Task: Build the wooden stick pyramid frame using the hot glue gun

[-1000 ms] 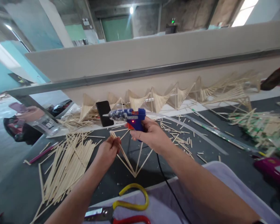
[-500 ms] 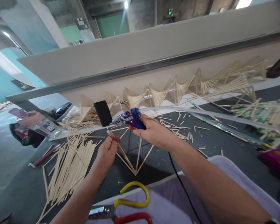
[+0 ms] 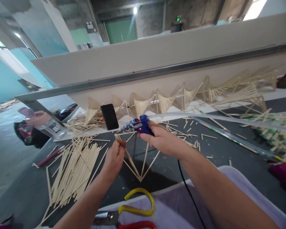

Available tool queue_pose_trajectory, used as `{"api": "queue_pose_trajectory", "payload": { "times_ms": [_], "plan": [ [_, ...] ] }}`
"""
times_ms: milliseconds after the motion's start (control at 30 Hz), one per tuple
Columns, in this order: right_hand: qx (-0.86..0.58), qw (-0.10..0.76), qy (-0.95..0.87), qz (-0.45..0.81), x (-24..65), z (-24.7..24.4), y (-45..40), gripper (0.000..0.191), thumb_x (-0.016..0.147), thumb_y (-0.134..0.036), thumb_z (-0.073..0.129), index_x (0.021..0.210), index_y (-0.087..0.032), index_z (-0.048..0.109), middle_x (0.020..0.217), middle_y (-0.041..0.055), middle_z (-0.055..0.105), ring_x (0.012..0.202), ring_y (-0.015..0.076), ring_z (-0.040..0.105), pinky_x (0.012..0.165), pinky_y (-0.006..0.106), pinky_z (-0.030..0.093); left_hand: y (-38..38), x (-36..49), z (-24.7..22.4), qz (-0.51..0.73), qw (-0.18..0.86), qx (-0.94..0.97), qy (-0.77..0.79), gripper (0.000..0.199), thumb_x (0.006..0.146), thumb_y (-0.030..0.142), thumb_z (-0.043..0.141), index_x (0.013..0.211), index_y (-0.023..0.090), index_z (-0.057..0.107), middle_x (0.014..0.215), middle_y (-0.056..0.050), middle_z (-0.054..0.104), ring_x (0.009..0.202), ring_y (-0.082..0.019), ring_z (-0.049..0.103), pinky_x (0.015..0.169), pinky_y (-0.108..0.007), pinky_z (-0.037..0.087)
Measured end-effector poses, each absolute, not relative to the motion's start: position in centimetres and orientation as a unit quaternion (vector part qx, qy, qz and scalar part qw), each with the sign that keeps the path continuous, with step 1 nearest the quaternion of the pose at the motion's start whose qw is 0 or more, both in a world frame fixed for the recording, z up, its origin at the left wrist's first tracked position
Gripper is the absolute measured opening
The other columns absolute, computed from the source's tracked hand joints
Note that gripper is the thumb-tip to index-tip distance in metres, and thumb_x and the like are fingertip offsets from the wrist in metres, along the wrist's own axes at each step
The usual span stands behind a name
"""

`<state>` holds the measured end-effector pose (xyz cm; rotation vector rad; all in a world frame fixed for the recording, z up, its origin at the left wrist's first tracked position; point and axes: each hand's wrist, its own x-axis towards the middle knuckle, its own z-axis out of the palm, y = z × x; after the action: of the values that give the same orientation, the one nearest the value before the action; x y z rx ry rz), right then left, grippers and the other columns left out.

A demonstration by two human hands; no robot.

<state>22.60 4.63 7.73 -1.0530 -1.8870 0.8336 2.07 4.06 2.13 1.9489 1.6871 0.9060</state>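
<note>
Although the left fingers cover the upper joint of the stick frame [image 3: 132, 164], its lower point shows on the dark tabletop [image 3: 166, 168]; the scissors [image 3: 135, 210] are cut off at the bottom edge, and the dark object at the far right is hard to make out. The left hand [image 3: 117, 152] is closed in a pinch on the frame's top; the right hand [image 3: 160, 140] is wrapped round the blue glue gun [image 3: 135, 125], its nozzle just above the left hand; the two hands are apart. The clear bottle [image 3: 46, 122] stands at left, its contents too indistinct to tell.
</note>
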Motion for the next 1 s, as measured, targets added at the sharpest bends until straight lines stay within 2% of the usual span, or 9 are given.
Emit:
{"api": "queue_pose_trajectory", "payload": {
  "times_ms": [100,400,533,767,1000],
  "plan": [
    [-0.427,0.393,-0.751,0.314,22.59,7.9,4.5,0.032,0.083,-0.03,0.052,0.113,-0.02,0.055,0.097,0.0054,0.062,0.092,0.0203,0.055,0.083,0.034,0.042,4.1,2.05,2.17,0.323,0.195,0.703,0.603,0.026,0.086,0.039,0.034,0.081,0.019,0.048,0.068,-0.001,0.054,0.059,-0.015,0.053,0.054,-0.025,0.038],
    [-0.413,0.384,-0.763,0.318,22.31,7.67,4.49,0.037,0.082,-0.027,0.053,0.119,-0.024,0.052,0.116,0.0057,0.058,0.106,0.0231,0.051,0.091,0.039,0.038,4.05,2.15,2.38,0.313,0.192,0.704,0.608,0.023,0.086,0.037,0.033,0.08,0.019,0.047,0.065,-0.001,0.053,0.056,-0.015,0.051,0.053,-0.026,0.038],
    [-0.424,0.38,-0.763,0.305,22.2,7.54,4.57,0.038,0.082,-0.028,0.053,0.119,-0.023,0.052,0.115,0.0064,0.058,0.104,0.0232,0.052,0.092,0.039,0.038,4.07,2.12,2.37,0.31,0.191,0.705,0.608,0.024,0.086,0.037,0.033,0.084,0.018,0.048,0.065,-0.001,0.054,0.055,-0.015,0.051,0.052,-0.025,0.037],
    [-0.457,0.361,-0.768,0.268,21.96,7.59,4.39,0.026,0.081,-0.026,0.052,0.106,-0.019,0.057,0.105,0.0077,0.061,0.096,0.0224,0.055,0.085,0.036,0.041,4.17,2.02,2.21,0.315,0.199,0.708,0.6,0.026,0.086,0.039,0.033,0.086,0.019,0.05,0.066,-0.001,0.056,0.057,-0.015,0.053,0.054,-0.025,0.038],
    [-0.432,0.353,-0.782,0.278,22.34,7.59,4.22,0.029,0.082,-0.025,0.051,0.111,-0.023,0.055,0.112,0.0046,0.06,0.103,0.0222,0.054,0.088,0.035,0.04,4.42,1.91,1.86,0.327,0.209,0.707,0.592,0.022,0.086,0.037,0.035,0.08,0.02,0.046,0.065,0.001,0.053,0.054,-0.013,0.048,0.052,-0.024,0.036]
  ]
}}
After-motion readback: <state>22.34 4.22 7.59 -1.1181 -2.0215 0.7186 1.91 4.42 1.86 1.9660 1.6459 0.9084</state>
